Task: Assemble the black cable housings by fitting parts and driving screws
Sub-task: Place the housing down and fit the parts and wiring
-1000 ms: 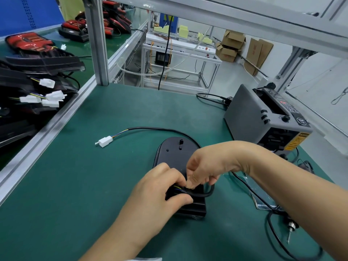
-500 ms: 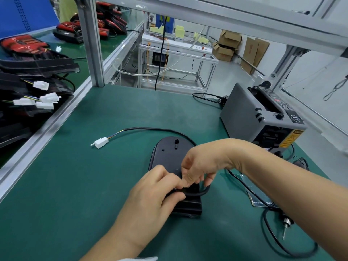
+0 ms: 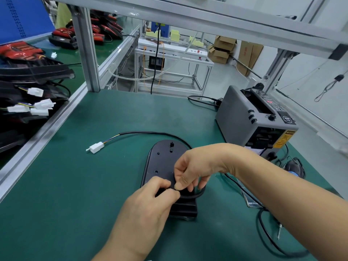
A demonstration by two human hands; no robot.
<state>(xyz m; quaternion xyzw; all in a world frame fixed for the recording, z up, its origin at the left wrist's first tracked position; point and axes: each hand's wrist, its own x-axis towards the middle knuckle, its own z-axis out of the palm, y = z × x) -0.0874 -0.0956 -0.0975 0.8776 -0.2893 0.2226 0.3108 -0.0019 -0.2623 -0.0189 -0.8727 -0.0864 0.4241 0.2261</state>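
Fitting step. My left hand (image 3: 150,202) and right hand (image 3: 195,166) both pinch black cable (image 3: 194,194) at near end of black housing (image 3: 162,161), which lies flat on tabletop (image 3: 75,185) beneath my fingers. Screws look undriven. Likely next: seat cable in its slot, then reach for screwdriver (image 3: 279,230), right of my right forearm.

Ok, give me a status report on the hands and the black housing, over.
Left hand and right hand both pinching black cable over the housing. Housing flat on green mat. Screwdriver off right, nothing blocking.
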